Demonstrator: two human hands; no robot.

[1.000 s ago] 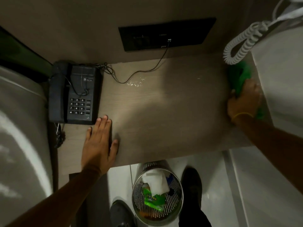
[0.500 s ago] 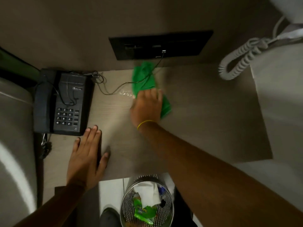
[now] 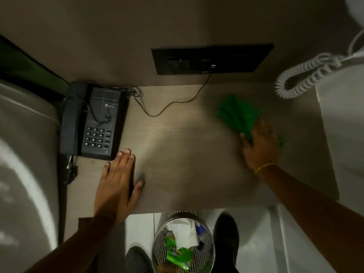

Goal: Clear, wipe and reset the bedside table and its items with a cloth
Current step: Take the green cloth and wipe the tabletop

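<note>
Telephone (image 3: 92, 121) (label blurred, unreadable) sits on bedside table (image 3: 187, 164).

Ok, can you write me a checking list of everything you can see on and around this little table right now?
Surface: bedside table, pale wood top, mostly bare; wetness cannot be told.
Job's things: green cloth on the right part of the top, blurred; black phone at the left edge.
Clutter: nothing seen on the top.
Hands: right hand pressing on the cloth; left hand flat on the top, empty.
Cables: thin black cable from the wall panel to the phone; white coiled cord at the right.
Surroundings: mesh bin holding rubbish on the floor below.
</note>
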